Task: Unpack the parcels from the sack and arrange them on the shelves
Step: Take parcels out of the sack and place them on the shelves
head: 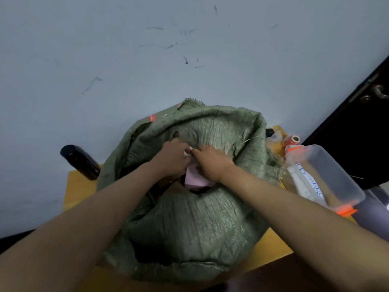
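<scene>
A pale pink, flat, box-shaped parcel (194, 178) is sitting in the open mouth of the green woven plastic sack (189, 218), its near end showing and its far end hidden under both hands. Its long axis is running away from the person, slightly tilted up out of the opening. The left hand (171, 160) is curling round the parcel's left side and the right hand (210, 163) is gripping its right edge and top, fingertips of the two hands almost meeting over a small white patch at the far end; both hands are closing on the same parcel, neither one nearer than the other. Judging from this, the lift is calling for a pull up and toward the person, along that long axis, clear of the sack's rim.

The sack is slumping on a yellow tabletop (77, 186) against a scuffed pale wall. A black cylindrical bottle (81, 162) is lying to its left, and a clear plastic container with orange clips (324, 178) is lying to its right. No shelves are showing.
</scene>
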